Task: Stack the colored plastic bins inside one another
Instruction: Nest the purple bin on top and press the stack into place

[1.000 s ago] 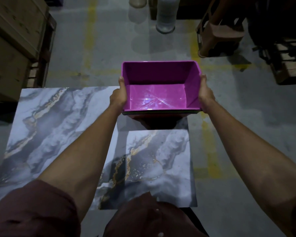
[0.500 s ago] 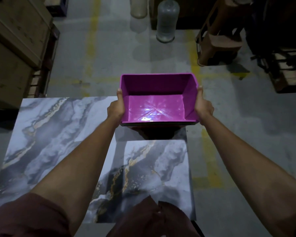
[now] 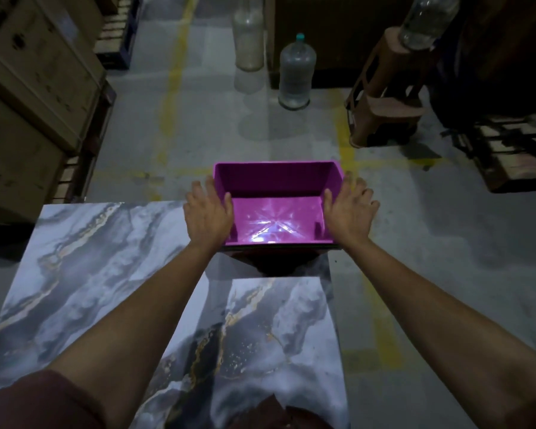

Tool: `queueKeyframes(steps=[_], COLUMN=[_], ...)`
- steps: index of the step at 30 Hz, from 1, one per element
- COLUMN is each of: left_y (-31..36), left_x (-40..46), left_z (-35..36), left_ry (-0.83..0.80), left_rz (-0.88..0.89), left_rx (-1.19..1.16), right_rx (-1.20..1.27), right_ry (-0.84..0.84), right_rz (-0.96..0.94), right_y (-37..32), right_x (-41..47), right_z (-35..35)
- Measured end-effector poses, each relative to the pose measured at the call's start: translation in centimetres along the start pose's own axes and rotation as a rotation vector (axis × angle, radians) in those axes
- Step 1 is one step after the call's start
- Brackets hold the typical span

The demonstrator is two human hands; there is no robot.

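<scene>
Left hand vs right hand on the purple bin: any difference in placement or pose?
The left hand lies over the purple bin's left rim; the right hand lies over its right rim. The left hand's thumb sits near the bin's left inner wall; the right hand's near the right inner wall. Both are flat and open, fingers pointing away, mirroring each other.

Dim grey concrete floor, yellow lines, marble-patterned tabletop
</scene>
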State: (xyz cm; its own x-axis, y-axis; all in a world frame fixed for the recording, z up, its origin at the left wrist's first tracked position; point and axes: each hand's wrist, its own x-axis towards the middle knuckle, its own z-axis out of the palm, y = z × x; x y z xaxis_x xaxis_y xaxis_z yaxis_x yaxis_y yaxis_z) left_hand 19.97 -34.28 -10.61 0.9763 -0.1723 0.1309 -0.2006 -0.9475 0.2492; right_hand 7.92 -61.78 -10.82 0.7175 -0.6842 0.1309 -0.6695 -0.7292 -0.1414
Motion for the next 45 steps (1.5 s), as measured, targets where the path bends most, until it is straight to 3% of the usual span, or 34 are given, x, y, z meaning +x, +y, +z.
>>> queueKeyframes(steps=[2, 5, 8, 12, 15, 17, 26, 30, 33, 37, 41, 45], left_y=[0.5, 2.2, 4.2, 6.6, 7.9, 8.2, 8.1, 8.4, 8.6, 9.7, 13.5, 18.1], left_x=[1.0, 3.4, 6.7, 10.7, 12.4, 12.4, 11.2, 11.2, 11.6, 10.7, 8.8, 9.3], left_z=[0.2, -0.5, -0.3, 0.3, 1.0, 1.4, 2.5, 2.1, 2.0, 1.7, 1.7, 2.5], left_ry=[0.004, -0.032, -0.096, -0.319, -0.412, -0.388, -0.274, -0.28, -0.331, -0.306, -0.317, -0.468], left_rz=[0.226, 0.427, 0.489, 0.502, 0.432, 0.41, 0.427, 0.418, 0.417, 0.461, 0.488, 0.428], left_rx=[0.126, 0.157, 0.225, 0.268, 0.235, 0.244, 0.277, 0.26, 0.245, 0.252, 0.127, 0.031], right_rx=[-0.095, -0.109, -0.148, -0.234, -0.177, -0.195, -0.201, -0.133, 0.102, 0.606, 0.862, 0.965], right_ry=[0.028, 0.023, -0.033, -0.294, -0.429, -0.459, -0.333, -0.358, -0.397, -0.228, -0.468, -0.543], right_rz=[-0.204, -0.303, -0.395, -0.704, -0.654, -0.636, -0.606, -0.606, -0.461, 0.101, 0.607, 0.716], right_y=[-0.8, -2.5, -3.5, -5.1, -6.1, -6.3, -5.9, -5.3, -4.0, 0.1, 3.3, 2.9], right_x=[1.1, 3.7, 7.6, 11.3, 13.2, 13.9, 14.1, 13.9, 12.4, 5.9, 0.3, -0.9], right_z=[-0.2, -1.2, -1.1, -0.9, -0.4, 0.0, 2.5, 1.7, 0.0, -1.2, -0.3, -0.7])
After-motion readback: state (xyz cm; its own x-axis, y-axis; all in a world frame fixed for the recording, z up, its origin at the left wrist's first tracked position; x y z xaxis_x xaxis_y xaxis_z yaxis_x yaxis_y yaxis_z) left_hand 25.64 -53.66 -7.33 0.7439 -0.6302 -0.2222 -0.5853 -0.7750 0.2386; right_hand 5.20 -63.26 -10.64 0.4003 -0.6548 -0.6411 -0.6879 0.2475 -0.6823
